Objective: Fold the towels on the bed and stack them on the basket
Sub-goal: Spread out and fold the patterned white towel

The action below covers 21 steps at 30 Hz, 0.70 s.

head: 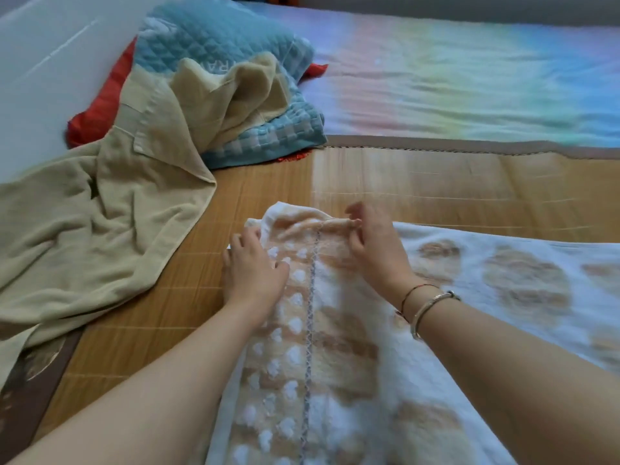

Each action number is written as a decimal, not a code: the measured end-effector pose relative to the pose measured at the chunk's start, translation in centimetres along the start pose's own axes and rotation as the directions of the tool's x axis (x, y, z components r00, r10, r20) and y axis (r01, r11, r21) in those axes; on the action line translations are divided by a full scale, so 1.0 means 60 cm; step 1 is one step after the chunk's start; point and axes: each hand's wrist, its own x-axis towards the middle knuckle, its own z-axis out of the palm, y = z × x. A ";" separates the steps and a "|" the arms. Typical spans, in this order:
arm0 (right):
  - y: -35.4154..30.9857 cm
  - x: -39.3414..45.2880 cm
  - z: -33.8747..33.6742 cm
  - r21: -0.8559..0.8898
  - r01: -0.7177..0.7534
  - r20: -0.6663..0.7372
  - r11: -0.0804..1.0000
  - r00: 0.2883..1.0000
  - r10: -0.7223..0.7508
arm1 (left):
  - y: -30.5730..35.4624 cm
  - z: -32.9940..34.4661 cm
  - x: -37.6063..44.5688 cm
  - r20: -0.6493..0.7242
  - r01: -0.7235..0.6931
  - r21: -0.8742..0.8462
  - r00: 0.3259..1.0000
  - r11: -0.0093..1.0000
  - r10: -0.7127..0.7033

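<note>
A white towel with tan blotches and white dots (322, 347) lies spread on the bamboo mat (436, 186), running from the middle toward me and out to the right. My left hand (251, 266) lies flat on its far left corner, fingers spread. My right hand (372, 243) pinches the bunched far edge of the same towel between thumb and fingers. A large beige towel (100, 223) lies crumpled at the left, partly draped over the pillows. No basket is in view.
A blue quilted pillow (218, 45) sits on a red one (100, 105) at the far left, against a white wall (50, 62). A pastel rainbow sheet (469, 82) covers the far half of the bed. Bracelets circle my right wrist.
</note>
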 end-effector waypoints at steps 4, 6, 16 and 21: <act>0.097 0.016 -0.101 -0.461 -0.081 0.108 0.884 0.983 0.146 | 0.084 0.019 0.041 -0.016 -0.094 0.042 0.995 0.995 0.095; 0.127 0.007 -0.128 -0.547 -0.061 0.161 0.835 0.971 0.177 | 0.115 0.036 0.054 0.014 -0.165 0.079 0.986 0.983 0.165; 0.122 -0.018 -0.124 -0.376 -0.095 0.245 0.922 0.949 0.198 | 0.108 0.039 0.088 0.011 -0.061 0.128 0.998 0.990 0.060; 0.072 0.013 -0.095 -0.313 -0.167 0.292 0.935 0.920 0.262 | 0.075 -0.006 0.087 -0.143 -0.097 0.109 0.983 0.989 0.112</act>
